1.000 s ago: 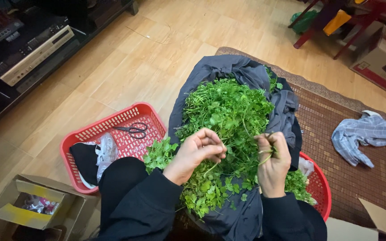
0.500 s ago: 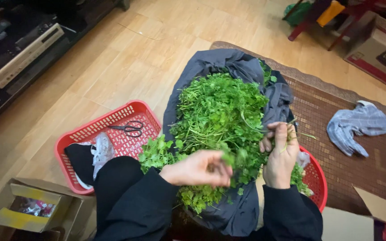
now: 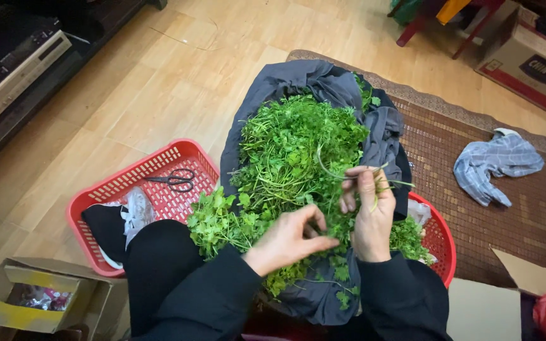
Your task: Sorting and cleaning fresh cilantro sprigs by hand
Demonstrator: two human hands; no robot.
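Item: I see my right hand [image 3: 369, 211] pinching thin herb stems [image 3: 355, 175]. My left hand [image 3: 289, 239], at its nine o'clock, lies loosely curled on the leafy greens [image 3: 292, 151], gripping nothing I can discern. Greens heaped on grey cloth [image 3: 323, 82]. Red basket [image 3: 140, 189] with scissors [image 3: 175, 180] at nine o'clock; checked rag [image 3: 497, 164] at three o'clock.
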